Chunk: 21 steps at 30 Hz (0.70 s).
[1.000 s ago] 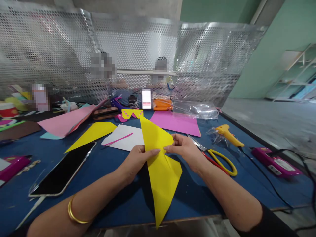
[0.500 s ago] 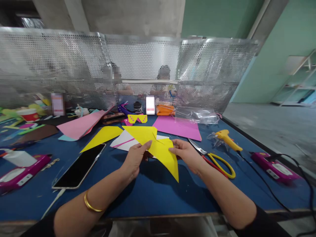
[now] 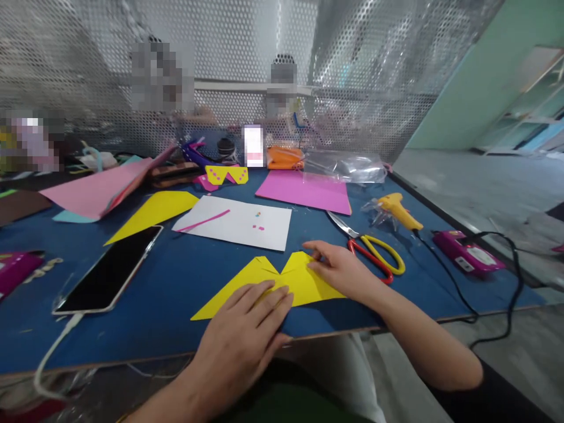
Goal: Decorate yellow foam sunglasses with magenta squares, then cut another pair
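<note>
A folded yellow paper piece (image 3: 247,271) with a V-shaped notch at its top lies near the table's front edge. My left hand (image 3: 251,311) rests flat on its lower middle, fingers stretched out. At its right part, my right hand (image 3: 335,264) touches the paper with thumb and forefinger apart; its other fingers are partly hidden. Beyond lies a white sheet (image 3: 233,226) bearing a pink strip (image 3: 207,220) and several tiny scraps. Scissors (image 3: 374,252) with one red and one yellow handle lie just past my right hand.
A phone (image 3: 110,270) on a white cable and another yellow paper (image 3: 154,214) lie left. Pink sheets (image 3: 97,182), a dotted yellow paper shape (image 3: 227,174) and a magenta sheet (image 3: 308,191) are farther back. A yellow glue gun (image 3: 399,211) and magenta power strip (image 3: 467,252) stand right.
The yellow piece has come down from my raised hands onto the table, nearer me and turned. My left hand has gone from pinching it to lying flat on it. The view has tilted down.
</note>
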Motion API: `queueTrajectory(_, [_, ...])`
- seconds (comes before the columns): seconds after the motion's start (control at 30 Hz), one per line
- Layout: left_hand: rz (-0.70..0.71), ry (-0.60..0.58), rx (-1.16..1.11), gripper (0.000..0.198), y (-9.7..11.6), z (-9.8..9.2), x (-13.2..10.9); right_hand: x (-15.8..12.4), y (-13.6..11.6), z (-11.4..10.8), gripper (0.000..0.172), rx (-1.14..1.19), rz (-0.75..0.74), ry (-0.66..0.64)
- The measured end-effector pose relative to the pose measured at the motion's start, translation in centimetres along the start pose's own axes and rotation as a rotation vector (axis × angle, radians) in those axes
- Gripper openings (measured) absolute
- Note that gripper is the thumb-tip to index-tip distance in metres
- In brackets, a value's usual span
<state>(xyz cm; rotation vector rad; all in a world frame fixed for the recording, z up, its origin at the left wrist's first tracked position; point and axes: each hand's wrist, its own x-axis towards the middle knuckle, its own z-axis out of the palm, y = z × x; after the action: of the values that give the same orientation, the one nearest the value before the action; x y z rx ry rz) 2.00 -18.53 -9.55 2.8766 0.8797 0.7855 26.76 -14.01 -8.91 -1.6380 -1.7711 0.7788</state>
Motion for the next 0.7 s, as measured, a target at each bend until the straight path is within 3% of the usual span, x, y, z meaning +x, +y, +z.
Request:
queueTrajectory(0.1, [0.086,-0.144,0.067,0.048,-0.5,0.9,0.7,-1.7,0.4,-0.4,0.043,-0.195,0.013,0.077])
queueTrajectory(0.27, [0.136,-0.156,0.152,0.053,-0.9,0.9,0.6,-6.8,2.7,-2.4,0.041,-0.433,0.056,0.250])
queueTrajectory(0.4, [0.183,-0.131,0.183,0.054,-0.9,1.1,0.6,-9.8,2.5,-2.4,0.030,-0.627,-0.242,0.471])
queueTrajectory(0.47, [0.190,-0.120,0.187,0.052,-0.8,1.3,0.8,-10.1,1.6,-1.6,0.027,-0.662,-0.444,0.414])
queueTrajectory(0.53, [0.186,-0.114,0.193,0.050,-0.6,1.4,1.0,-9.8,0.9,-0.7,0.026,-0.686,-0.599,0.275])
queueTrajectory(0.63, [0.170,-0.108,0.188,0.047,-0.6,1.0,0.6,-8.9,0.4,0.2,0.028,-0.724,-0.693,0.106])
queueTrajectory(0.7, [0.140,-0.095,0.185,0.046,-1.1,0.4,-0.1,-8.6,0.4,0.3,0.032,-0.743,-0.705,0.070])
